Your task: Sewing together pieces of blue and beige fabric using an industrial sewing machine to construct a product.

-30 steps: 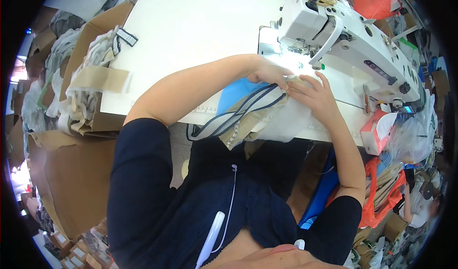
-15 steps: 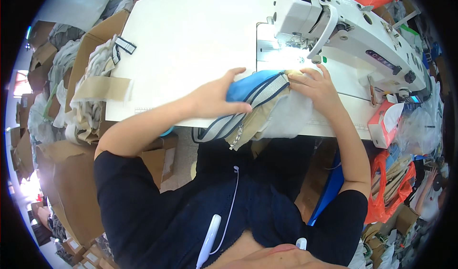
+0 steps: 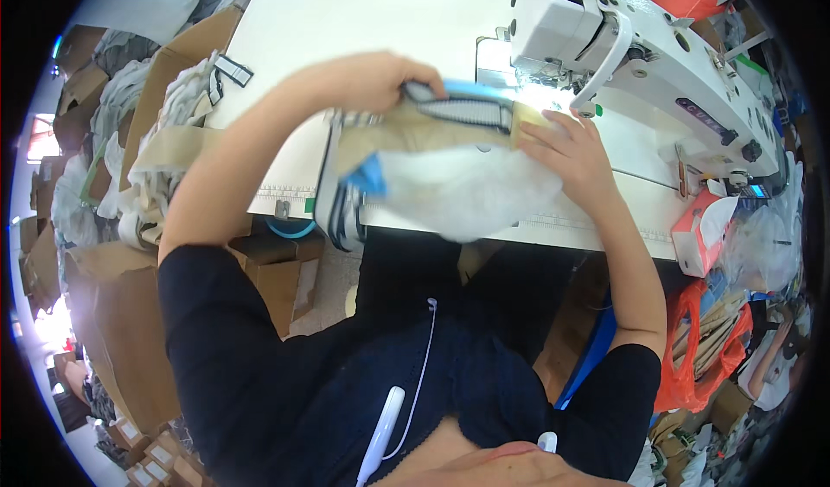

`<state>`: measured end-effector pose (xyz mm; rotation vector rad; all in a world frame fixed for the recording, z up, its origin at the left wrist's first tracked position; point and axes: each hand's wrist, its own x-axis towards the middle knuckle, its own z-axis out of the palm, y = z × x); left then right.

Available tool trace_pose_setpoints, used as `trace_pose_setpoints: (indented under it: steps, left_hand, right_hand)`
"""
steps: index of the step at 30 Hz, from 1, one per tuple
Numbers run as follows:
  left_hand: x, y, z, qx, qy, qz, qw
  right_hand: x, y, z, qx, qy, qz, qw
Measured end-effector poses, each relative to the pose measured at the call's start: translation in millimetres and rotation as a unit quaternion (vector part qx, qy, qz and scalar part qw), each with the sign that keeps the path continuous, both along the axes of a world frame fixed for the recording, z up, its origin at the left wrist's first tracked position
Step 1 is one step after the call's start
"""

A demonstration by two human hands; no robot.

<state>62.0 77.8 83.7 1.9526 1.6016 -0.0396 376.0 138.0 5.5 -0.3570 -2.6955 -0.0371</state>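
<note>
The left fingers (image 3: pixel 425 72) gripped the upper edge of the beige-and-white fabric piece (image 3: pixel 467 189), and below and left of them a navy-edged strap (image 3: pixel 325 191) hung past the near edge of the bench (image 3: pixel 363 16), where it might have caught and pulled the layers askew. The piece spanned to the right fingers (image 3: pixel 543 133), which pinched its right end near the sewing machine (image 3: pixel 562 38) beyond them; a loosened hold there could have let the layers slip.

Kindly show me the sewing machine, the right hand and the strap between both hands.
Sewing machine (image 3: pixel 670 78), head view: its white arm.
Right hand (image 3: pixel 574 153), head view: its back.
Strap (image 3: pixel 471 113), head view: its grey middle band.
</note>
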Motion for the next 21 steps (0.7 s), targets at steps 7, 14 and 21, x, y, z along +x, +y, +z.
trace_pose_setpoints:
  steps: [7, 14, 21]
  left_hand:
    - [20, 40, -13, 0.199, 0.221, -0.078, 0.952]
    - [79, 11, -81, 0.314, -0.081, -0.124, 0.938]
    - [70, -6, -85, 0.315, -0.123, -0.134, 0.932]
  right_hand:
    - [-4, 9, -15, -0.071, -0.022, -0.049, 0.996]
    - [2, 17, -19, -0.160, 0.150, -0.023, 0.975]
    - [4, 17, -11, -0.179, 0.118, 0.046, 0.976]
